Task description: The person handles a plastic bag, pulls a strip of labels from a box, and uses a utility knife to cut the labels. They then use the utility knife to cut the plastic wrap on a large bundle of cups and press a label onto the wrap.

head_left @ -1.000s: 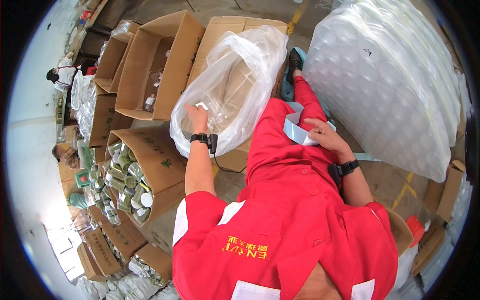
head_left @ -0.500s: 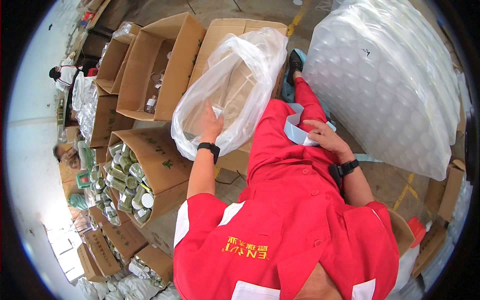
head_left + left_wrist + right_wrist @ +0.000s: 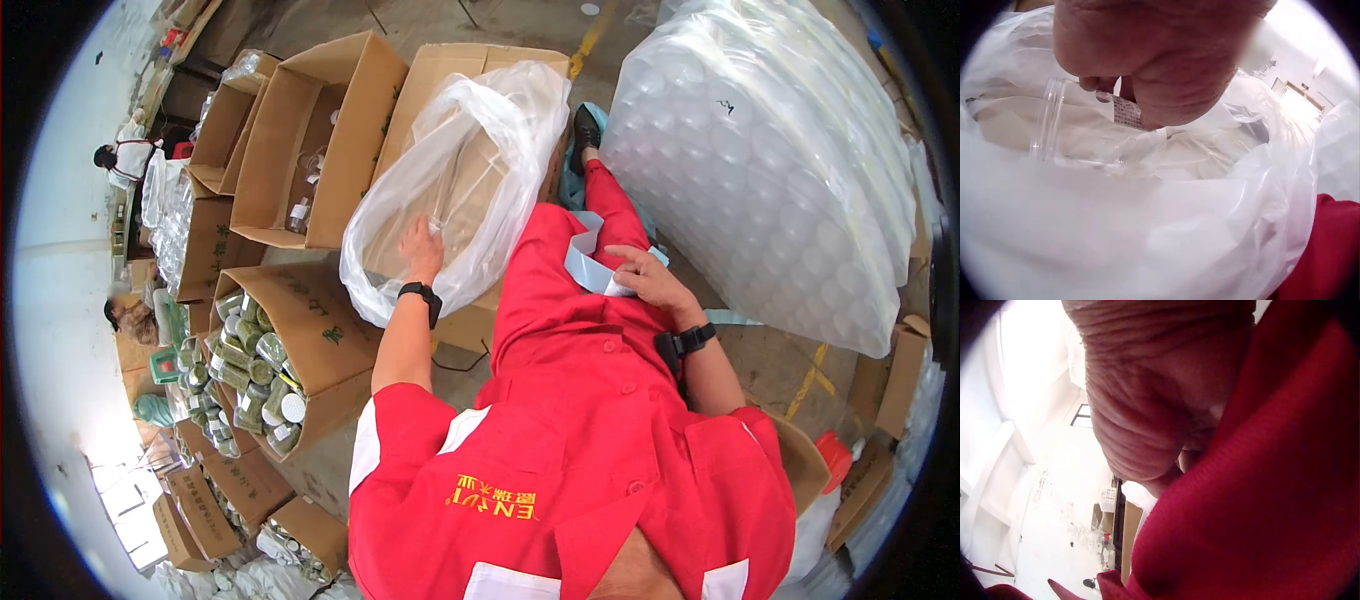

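Observation:
My left hand [image 3: 422, 250] is inside a clear plastic bag [image 3: 370, 290] that lines an open carton. In the left wrist view its curled fingers grip a clear plastic jar [image 3: 1049, 119], lying sideways with its ridged neck to the left. A printed label [image 3: 1127, 112] shows under the fingers; the palm hides part of the jar. My right hand [image 3: 658, 280] rests on the red-trousered thigh, fingers bent, holding a light blue strip [image 3: 590, 262] that loops over the leg. The right wrist view shows only the palm's side and red cloth.
To the left stand an open carton [image 3: 255, 190] with a few clear jars inside and a carton [image 3: 310, 310] heaped with green-filled jars. A big plastic-wrapped stack of round pieces [image 3: 760, 170] stands at the right. Two people are at the far left.
My left hand has moved a little right and down, further into the bag, and its fingers point inward with less of the white label showing. The right hand stays on the thigh.

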Demonstrator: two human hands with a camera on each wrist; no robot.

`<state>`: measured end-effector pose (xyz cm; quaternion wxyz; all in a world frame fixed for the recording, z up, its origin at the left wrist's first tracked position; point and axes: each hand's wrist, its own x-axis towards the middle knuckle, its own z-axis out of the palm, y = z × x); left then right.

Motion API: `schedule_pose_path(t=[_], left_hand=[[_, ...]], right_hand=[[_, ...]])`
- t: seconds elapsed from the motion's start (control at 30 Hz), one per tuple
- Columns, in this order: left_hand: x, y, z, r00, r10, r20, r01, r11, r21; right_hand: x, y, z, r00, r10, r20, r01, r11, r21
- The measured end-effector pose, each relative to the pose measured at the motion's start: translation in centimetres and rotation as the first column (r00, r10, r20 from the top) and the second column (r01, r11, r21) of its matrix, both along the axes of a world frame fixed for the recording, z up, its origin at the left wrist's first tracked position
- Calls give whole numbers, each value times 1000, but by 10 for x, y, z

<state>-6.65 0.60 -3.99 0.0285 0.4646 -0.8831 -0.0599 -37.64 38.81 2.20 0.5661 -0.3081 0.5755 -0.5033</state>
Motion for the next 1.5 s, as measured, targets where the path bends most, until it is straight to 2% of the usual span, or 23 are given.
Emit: schedule_pose_path(t=[0.13, 0.2, 0.23, 0.33, 0.43, 0.5, 0.57, 0.6, 0.63, 0.67, 0.73, 0.8, 0.9, 0.93, 0.97, 1.03, 1.07, 1.17, 1.27, 1.33, 1.4, 1.47, 1.5], left_hand=[[5, 10, 15, 998, 58, 32, -58, 998, 14], [10, 7, 21, 978, 145, 151, -179, 953, 244], [12, 8, 22, 977, 155, 148, -187, 954, 236], [12, 13, 33, 971, 125, 205, -165, 968, 188], [9, 2, 65, 965, 93, 244, -179, 915, 360], [16, -24, 103, 992, 71, -108, -25, 924, 381], [16, -62, 178, 968, 133, -214, -55, 942, 332], [30, -99, 187, 970, 173, -171, -170, 985, 32], [50, -134, 197, 939, 179, -292, -202, 978, -51], [39, -130, 246, 951, 278, -137, -303, 928, -218], [46, -156, 281, 962, 174, -209, -238, 911, -336], [32, -144, 290, 932, 69, -356, -178, 942, -284], [-15, -76, 258, 948, 12, -317, 31, 991, 132], [-14, -66, 195, 969, -111, -220, 98, 993, -71], [-22, -37, 161, 966, -36, -255, 115, 947, 299], [-32, 7, 66, 972, -218, -92, 236, 864, 444], [-36, 44, 45, 938, -295, -182, 343, 866, 363], [-41, 91, 3, 948, -294, -120, 317, 848, 424], [-44, 92, -9, 978, -203, -47, 205, 903, 378], [-41, 73, 6, 979, -124, -163, 197, 786, 586], [-43, 52, 27, 970, -23, -243, 152, 835, 528], [-51, 45, 78, 942, -21, -334, 133, 939, 318], [-60, 49, 131, 937, -11, -348, 133, 935, 328]], right_hand=[[-1, 0, 3, 1000, 8, -8, -8, 1000, -9], [-1, -1, 4, 999, 25, -20, -25, 1000, 8], [-2, 0, 2, 999, 33, -22, -33, 999, 0], [-1, -3, 0, 998, 52, -33, -53, 998, -18], [1, -3, 4, 996, 24, -81, -22, 999, 22], [2, -3, 4, 1000, 3, -5, -3, 1000, 7], [0, -4, 2, 999, 14, -49, -13, 1000, 12], [0, -4, 0, 996, 27, -90, -25, 999, 20], [1, -4, -1, 995, 23, -94, -21, 999, 29], [3, -5, -1, 997, 24, -67, -23, 1000, 9], [1, -4, 0, 998, -15, -55, 15, 1000, -6], [2, -6, -1, 1000, 25, 0, -25, 1000, -1], [6, -9, 0, 1000, -2, 0, 2, 1000, -12], [6, -9, 0, 1000, -9, -22, 8, 1000, -30], [6, -8, 2, 1000, -9, -24, 8, 999, -34], [4, -3, 8, 1000, -8, -4, 8, 1000, -10], [1, 0, 7, 1000, -5, -8, 5, 1000, -12], [-1, 6, 4, 999, 21, -44, -20, 1000, 8], [2, 6, 12, 1000, -16, -9, 16, 1000, 9], [2, 1, 17, 997, 18, -79, -22, 999, -47], [0, -6, 18, 988, 79, -133, -85, 996, -39], [2, -8, 14, 973, 130, -190, -135, 991, -17], [5, -11, 6, 938, 154, -311, -181, 982, -58]])
